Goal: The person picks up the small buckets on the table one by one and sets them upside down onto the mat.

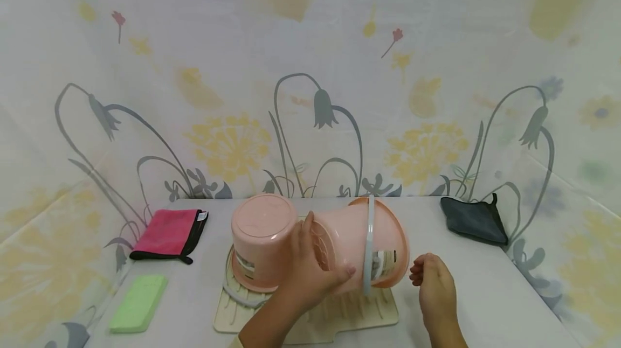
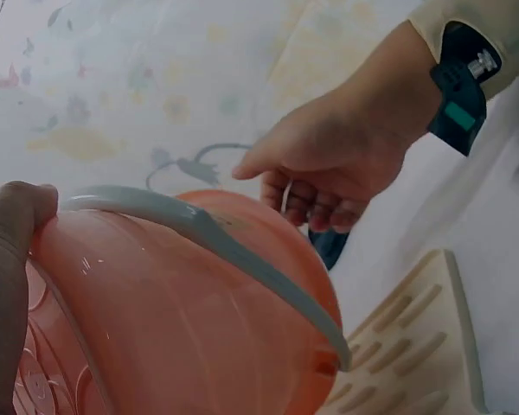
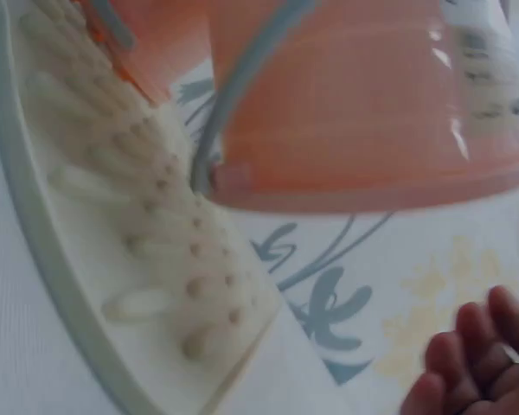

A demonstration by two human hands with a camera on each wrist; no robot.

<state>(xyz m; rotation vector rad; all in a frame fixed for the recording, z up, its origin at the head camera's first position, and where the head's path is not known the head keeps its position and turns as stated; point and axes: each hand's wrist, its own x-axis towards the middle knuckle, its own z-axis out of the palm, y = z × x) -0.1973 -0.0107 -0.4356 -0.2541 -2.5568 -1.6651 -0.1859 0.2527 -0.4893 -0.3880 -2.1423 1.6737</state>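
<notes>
My left hand [image 1: 310, 275] grips a pink plastic bucket [image 1: 346, 240] round its base end, the thumb on its side. That bucket lies tilted on its side in the air, its rim facing right, over a cream drying mat [image 1: 361, 313]. A grey handle [image 1: 370, 245] loops across it, and a label shows near the rim. Just right of the rim, apart from it, my right hand [image 1: 436, 294] has loosely curled fingers and holds nothing. A second pink bucket [image 1: 262, 224] stands upside down on the mat's left part, its grey handle lying low around it.
Left on the white table lie a folded pink cloth [image 1: 167, 232] with black edging and a light green sponge-like block [image 1: 139, 303]. A dark grey cloth or pouch [image 1: 474, 220] lies at the back right. A flower-print curtain [image 1: 310, 41] surrounds the table.
</notes>
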